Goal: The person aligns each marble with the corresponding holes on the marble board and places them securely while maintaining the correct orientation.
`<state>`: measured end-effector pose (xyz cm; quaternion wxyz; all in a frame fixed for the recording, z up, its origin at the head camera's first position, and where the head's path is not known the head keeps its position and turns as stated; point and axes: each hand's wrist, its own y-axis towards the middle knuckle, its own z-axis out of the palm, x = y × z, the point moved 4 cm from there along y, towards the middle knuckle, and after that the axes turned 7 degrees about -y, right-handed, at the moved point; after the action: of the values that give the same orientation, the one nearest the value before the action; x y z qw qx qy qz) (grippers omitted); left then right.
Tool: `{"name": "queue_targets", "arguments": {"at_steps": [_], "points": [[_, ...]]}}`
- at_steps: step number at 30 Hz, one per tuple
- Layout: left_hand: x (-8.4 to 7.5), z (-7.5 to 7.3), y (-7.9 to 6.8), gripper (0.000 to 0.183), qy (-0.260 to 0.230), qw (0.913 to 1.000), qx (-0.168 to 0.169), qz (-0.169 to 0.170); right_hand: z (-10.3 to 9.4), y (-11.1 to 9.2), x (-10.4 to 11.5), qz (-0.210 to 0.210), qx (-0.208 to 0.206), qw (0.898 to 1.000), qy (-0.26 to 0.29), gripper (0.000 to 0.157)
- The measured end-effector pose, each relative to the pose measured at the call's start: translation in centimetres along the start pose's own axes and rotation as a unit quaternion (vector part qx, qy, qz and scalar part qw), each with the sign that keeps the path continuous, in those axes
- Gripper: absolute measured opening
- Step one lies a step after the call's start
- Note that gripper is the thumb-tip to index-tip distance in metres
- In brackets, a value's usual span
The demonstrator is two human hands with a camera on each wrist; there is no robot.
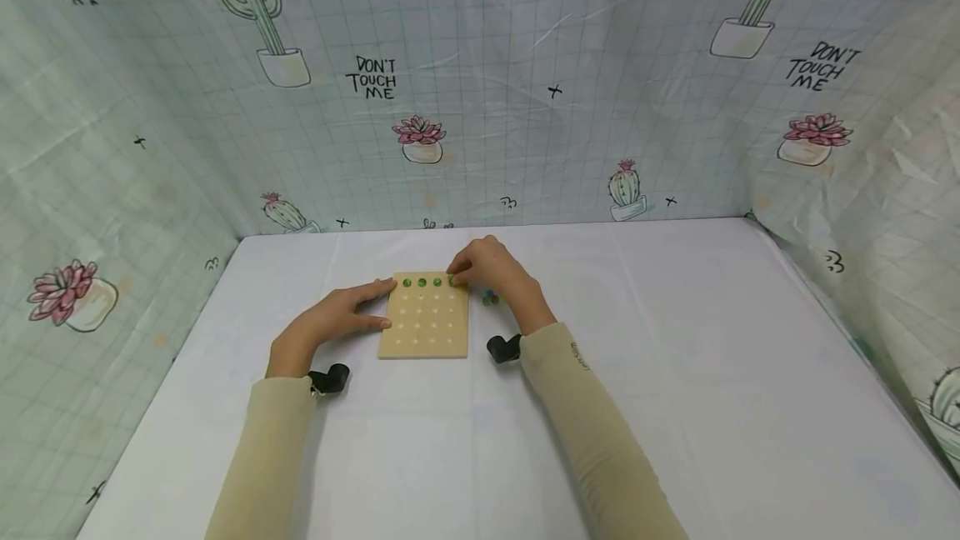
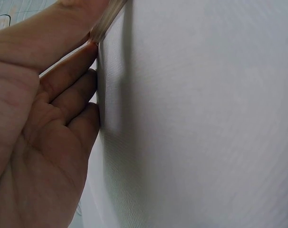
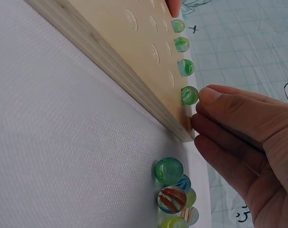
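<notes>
Right wrist view: green marble [image 3: 190, 95] by right hand [image 3: 265, 124], at thumb tip [image 3: 209, 96]; cannot tell if pinched.

A board [image 1: 424, 350] lies on the surface [image 1: 675, 357], left of centre, four marbles [image 1: 422, 282] in its far row. The left grip [image 1: 332, 319] is at its left edge, the right grip [image 1: 487, 265] at its far right corner. Loose marbles [image 1: 490, 298] lie on the surface just right of the board.
</notes>
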<state>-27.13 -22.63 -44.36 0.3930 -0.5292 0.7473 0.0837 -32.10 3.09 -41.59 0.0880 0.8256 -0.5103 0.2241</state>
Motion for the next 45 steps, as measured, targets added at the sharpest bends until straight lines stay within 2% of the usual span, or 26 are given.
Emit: {"name": "queue_targets", "arguments": {"at_steps": [12, 20, 29, 37, 45], "points": [[-0.2, 0.1, -0.1, 0.085, -0.01, 0.9999, -0.003, -0.007, 0.1, -0.2, -0.3, -0.015, -0.001, 1.0, -0.002, 0.018], [-0.1, 0.2, 0.0, 0.086, -0.005, 0.9999, -0.001, -0.01, -1.2, -1.5, -1.2, -0.05, -0.018, 0.998, -0.021, 0.02], [0.0, 0.3, -0.1, 0.086, 0.0, 1.0, -0.002, -0.004, -2.6, -2.9, -3.0, -0.057, 0.002, 0.998, -0.037, 0.022], [-0.1, 0.4, -0.2, 0.085, -0.003, 1.0, -0.005, -0.002, -2.7, -4.1, -5.1, -0.049, 0.016, 0.998, -0.039, 0.022], [-0.1, 0.6, -0.1, 0.084, -0.006, 0.9999, -0.008, -0.004, -2.5, -4.5, -5.8, -0.07, 0.032, 0.995, -0.065, 0.021]]}}
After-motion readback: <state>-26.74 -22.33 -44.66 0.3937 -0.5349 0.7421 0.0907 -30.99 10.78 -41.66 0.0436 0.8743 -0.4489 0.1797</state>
